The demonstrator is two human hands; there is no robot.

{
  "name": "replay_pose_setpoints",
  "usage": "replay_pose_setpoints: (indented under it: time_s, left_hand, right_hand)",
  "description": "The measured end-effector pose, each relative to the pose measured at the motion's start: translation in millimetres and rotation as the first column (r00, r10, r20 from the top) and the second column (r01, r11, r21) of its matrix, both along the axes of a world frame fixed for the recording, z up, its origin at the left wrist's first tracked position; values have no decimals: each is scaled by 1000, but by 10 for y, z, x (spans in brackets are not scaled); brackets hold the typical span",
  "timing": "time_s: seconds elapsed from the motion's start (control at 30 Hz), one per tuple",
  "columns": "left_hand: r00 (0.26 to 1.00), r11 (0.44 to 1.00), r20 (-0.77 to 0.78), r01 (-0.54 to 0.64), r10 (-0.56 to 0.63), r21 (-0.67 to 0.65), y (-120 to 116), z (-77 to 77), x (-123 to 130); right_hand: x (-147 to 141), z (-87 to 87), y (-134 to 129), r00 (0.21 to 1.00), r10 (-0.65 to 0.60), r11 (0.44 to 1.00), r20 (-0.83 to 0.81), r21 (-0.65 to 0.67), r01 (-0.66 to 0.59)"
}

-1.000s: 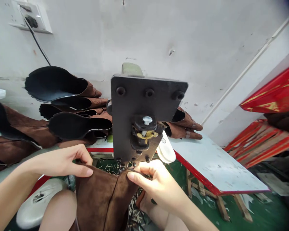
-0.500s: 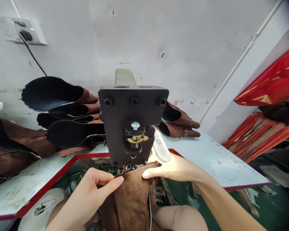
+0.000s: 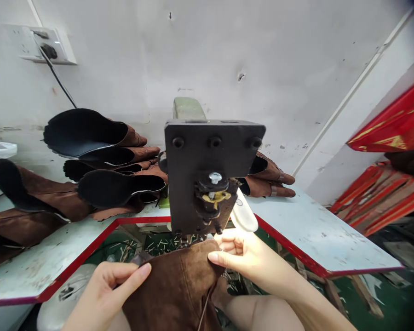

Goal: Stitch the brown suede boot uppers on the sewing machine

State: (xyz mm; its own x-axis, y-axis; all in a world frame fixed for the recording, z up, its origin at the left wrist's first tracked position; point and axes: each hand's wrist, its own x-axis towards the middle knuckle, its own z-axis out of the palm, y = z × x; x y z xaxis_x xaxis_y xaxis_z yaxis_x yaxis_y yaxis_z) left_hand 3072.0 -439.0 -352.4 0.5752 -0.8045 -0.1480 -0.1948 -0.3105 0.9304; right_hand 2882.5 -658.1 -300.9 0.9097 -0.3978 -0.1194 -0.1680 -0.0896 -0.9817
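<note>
A brown suede boot shaft [image 3: 172,289] hangs below the black head of a sewing machine [image 3: 214,161], its top edge up at the needle area. My left hand [image 3: 113,285] pinches the left end of that edge between thumb and fingers. On the other side my right hand [image 3: 236,253] grips the right end, thumb in front and fingers curled behind. A seam runs down the middle of the suede. The needle and the exact contact with the edge are hard to make out. A white lamp [image 3: 244,214] glows just above my right hand.
Several brown boot uppers with black linings [image 3: 120,188] lie on the left of the red-edged table [image 3: 334,234]; more uppers [image 3: 272,181] lie behind the machine on the right. A wall socket [image 3: 48,48] has a cable. Scraps litter the green floor.
My left hand has moved left and down, away from the machine head, and the suede now spreads wider between my hands. The view has shifted slightly.
</note>
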Motion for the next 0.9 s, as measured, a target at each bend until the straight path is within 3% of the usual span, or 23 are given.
replay_pose_setpoints:
  time_s: [0.17,0.47,0.57,0.73,0.9]
  left_hand:
    - [1000,1000,15,3,-3,12,42,-77,-18]
    - [997,998,36,70,-70,-4,-112,213,-88]
    - [995,996,43,89,-90,24,-79,180,-3]
    - [1000,1000,-1,-6,6,27,61,110,82]
    - [994,997,80,-80,81,-11,233,-22,153]
  right_hand:
    - [-3,-18,56,1000,5,999,-17,33,-4]
    - [-122,-80,1,996,-79,994,-45,67,82]
    - [-98,-76,36,997,-70,991,-44,107,75]
    - [12,-78,153,998,-51,992,-40,116,56]
    - [150,-61,282,999,-32,993,20,111,30]
